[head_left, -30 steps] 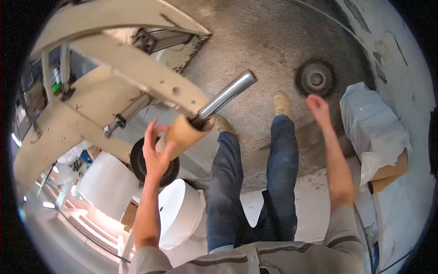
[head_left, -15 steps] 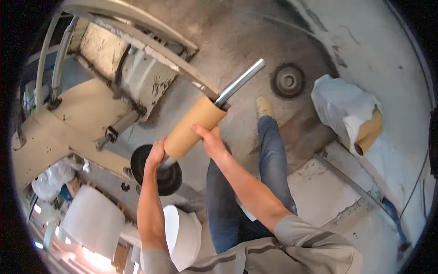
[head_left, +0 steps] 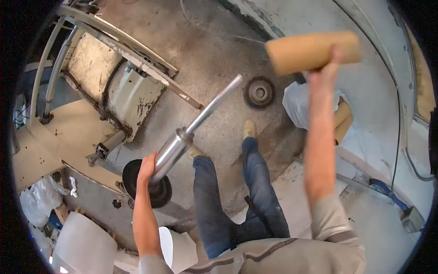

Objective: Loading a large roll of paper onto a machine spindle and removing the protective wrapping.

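My right hand (head_left: 325, 68) grips a brown cardboard tube (head_left: 294, 54), raised at the upper right and smeared by motion. My left hand (head_left: 146, 168) is closed against the thick part of a shiny metal shaft (head_left: 169, 154), near its lower end. A collar and a thinner rod form the shaft's upper end, which points up and to the right, bare of the tube. At its lower end is a round black disc (head_left: 163, 195), partly hidden by my hand and the shaft.
Another dark round disc (head_left: 259, 92) lies on the floor ahead. At right, a white plastic bag (head_left: 294, 104) lies around cardboard tubes (head_left: 345, 119). A worn cream machine frame (head_left: 146, 68) stands at left. White rolls (head_left: 84, 244) are at lower left.
The cardboard tube has come off the metal shaft and moved up and right in my right hand. My left hand has stayed near the shaft's lower end.
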